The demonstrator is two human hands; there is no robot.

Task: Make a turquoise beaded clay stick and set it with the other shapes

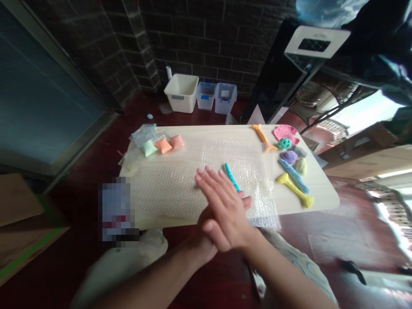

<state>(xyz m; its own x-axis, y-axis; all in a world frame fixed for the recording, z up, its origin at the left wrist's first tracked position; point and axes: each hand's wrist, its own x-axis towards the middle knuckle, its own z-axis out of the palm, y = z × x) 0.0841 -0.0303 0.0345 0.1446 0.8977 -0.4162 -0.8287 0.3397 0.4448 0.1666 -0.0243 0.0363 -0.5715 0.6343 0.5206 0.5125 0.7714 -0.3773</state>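
My right hand (223, 206) lies across my left hand (206, 234), palm against palm, over the front of the table. The fingers of my right hand are straight and close together, pointing up and left. Fingertips of my left hand stick out on the right side, beneath it. Whatever may be between the palms is hidden. Just beyond the fingers, a teal beaded strip (231, 176) lies on bubble wrap (174, 184) spread over the light wooden table (322, 197).
At right lie a yellow bone-shaped piece (296, 190), a blue twisted roll (293, 175), a purple lump (289, 156), an orange bone-shaped piece (264, 137) and a pink flat piece (286, 134). Small packets (163, 145) sit at back left. Bins (182, 92) stand beyond the table.
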